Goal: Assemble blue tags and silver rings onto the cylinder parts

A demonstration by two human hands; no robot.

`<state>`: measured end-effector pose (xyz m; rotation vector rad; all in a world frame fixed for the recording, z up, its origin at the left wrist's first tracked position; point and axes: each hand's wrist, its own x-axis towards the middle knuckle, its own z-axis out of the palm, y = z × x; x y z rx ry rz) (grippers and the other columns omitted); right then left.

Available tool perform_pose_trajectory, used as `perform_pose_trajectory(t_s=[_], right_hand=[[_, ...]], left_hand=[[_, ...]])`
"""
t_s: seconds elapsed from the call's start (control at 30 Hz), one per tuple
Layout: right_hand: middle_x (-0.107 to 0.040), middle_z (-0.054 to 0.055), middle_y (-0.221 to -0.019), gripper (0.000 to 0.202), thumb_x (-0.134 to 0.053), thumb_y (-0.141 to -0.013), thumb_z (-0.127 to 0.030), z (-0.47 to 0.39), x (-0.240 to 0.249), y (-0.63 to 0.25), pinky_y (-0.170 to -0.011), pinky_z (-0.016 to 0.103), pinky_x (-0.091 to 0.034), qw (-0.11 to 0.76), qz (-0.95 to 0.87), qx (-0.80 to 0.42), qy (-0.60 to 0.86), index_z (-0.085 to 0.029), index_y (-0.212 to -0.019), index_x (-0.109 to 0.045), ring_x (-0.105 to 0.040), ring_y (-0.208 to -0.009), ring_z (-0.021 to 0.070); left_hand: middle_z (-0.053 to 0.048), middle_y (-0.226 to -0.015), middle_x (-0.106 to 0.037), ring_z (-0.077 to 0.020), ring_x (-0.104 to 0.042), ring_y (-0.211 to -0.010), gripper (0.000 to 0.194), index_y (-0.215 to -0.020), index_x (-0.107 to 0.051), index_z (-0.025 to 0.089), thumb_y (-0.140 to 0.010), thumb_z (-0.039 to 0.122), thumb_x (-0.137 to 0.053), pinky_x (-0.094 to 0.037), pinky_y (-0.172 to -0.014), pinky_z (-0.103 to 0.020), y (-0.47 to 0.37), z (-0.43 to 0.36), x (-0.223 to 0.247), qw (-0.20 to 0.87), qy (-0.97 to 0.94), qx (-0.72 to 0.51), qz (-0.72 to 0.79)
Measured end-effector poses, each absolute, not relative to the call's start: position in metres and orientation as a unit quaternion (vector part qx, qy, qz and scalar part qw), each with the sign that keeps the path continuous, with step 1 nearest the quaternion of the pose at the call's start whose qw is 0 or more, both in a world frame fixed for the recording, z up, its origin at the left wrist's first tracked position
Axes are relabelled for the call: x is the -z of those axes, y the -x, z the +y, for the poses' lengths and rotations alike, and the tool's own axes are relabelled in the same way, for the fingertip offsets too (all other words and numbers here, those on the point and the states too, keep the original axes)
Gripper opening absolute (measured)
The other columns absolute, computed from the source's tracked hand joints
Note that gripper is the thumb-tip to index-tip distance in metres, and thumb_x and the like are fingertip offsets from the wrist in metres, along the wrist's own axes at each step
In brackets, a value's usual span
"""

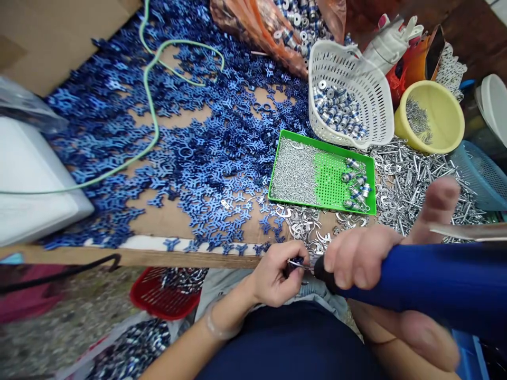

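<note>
My left hand (277, 277) is closed in a pinch at the front edge of the worktable. Between its thumb and forefinger sits a small dark blue and silver metal part (293, 263), mostly covered by the fingers. My right hand (362, 257) wraps round a thick blue power screwdriver (420, 274), its thumb raised beside a metal lever (467, 231). The tool's dark nose points left, and its tip meets the part or lies very close to it. Loose curved silver pieces (303, 221) lie on the table just beyond my hands.
Blue three-armed metal pieces (214, 153) cover much of the table. A green tray (327, 164) holds tiny silver parts and several assembled pieces. Behind it stand a white basket (380, 105) and a yellow bowl (404, 113). Silver pins (415, 184) lie right; a red basket (146, 295) sits below left.
</note>
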<state>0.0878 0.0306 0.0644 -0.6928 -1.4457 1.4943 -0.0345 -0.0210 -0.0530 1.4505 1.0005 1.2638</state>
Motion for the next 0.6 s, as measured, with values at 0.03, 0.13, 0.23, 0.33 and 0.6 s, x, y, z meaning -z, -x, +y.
perform_pose_trajectory(t_s=[0.03, 0.13, 0.23, 0.33, 0.6], right_hand=[[-0.046, -0.010, -0.056, 0.070, -0.070, -0.070, -0.039, 0.035, -0.067, -0.090, -0.049, 0.030, -0.044, 0.491, -0.589, -0.579, 0.277, -0.041, -0.126, -0.028, -0.046, -0.043, 0.0121], [-0.045, -0.009, -0.054, 0.056, -0.067, -0.069, -0.034, 0.056, -0.077, -0.098, -0.047, 0.030, -0.043, 0.580, -0.599, -0.475, 0.282, -0.036, -0.118, -0.040, -0.044, -0.041, 0.0113], [-0.051, -0.004, -0.061, 0.027, -0.057, -0.068, -0.026, 0.090, -0.076, -0.104, -0.048, 0.030, -0.041, 0.615, -0.606, -0.389, 0.323, -0.022, -0.094, -0.050, -0.053, -0.050, 0.0136], [-0.054, -0.003, -0.067, 0.036, -0.051, -0.068, -0.018, 0.126, -0.060, -0.114, -0.048, 0.029, -0.042, 0.704, -0.584, -0.243, 0.323, -0.017, -0.102, -0.038, -0.052, -0.050, 0.0123], [-0.029, 0.009, -0.139, 0.063, -0.056, -0.074, -0.027, 0.113, -0.031, -0.134, -0.098, 0.052, -0.036, 0.589, -0.653, 0.064, 0.471, -0.025, -0.130, -0.025, -0.035, -0.127, 0.0286]], left_hand=[[0.000, -0.060, -0.049, -0.0120, -0.044, -0.052, 0.004, -0.070, -0.047, 0.017, -0.070, 0.018, -0.043, -0.036, -0.050, -0.023, 0.035, -0.021, 0.052, 0.468, -0.593, -0.515, 0.405], [-0.003, -0.066, -0.055, -0.0132, -0.050, -0.059, 0.008, -0.076, -0.052, 0.016, -0.074, 0.016, -0.045, -0.041, -0.056, -0.024, 0.040, -0.022, 0.046, 0.473, -0.602, -0.525, 0.372], [-0.007, -0.080, -0.062, -0.0162, -0.059, -0.074, 0.017, -0.092, -0.058, 0.016, -0.078, 0.015, -0.049, -0.047, -0.068, -0.027, 0.052, -0.032, 0.041, 0.483, -0.611, -0.528, 0.338], [-0.009, -0.091, -0.067, -0.0195, -0.062, -0.085, 0.023, -0.102, -0.061, 0.019, -0.080, 0.017, -0.053, -0.049, -0.077, -0.029, 0.072, -0.053, 0.039, 0.494, -0.610, -0.500, 0.366], [0.002, -0.101, -0.071, -0.0221, -0.065, -0.099, 0.025, -0.098, -0.069, 0.035, -0.075, 0.037, -0.061, -0.050, -0.086, -0.026, 0.155, -0.134, 0.049, 0.494, -0.536, -0.188, 0.659]])
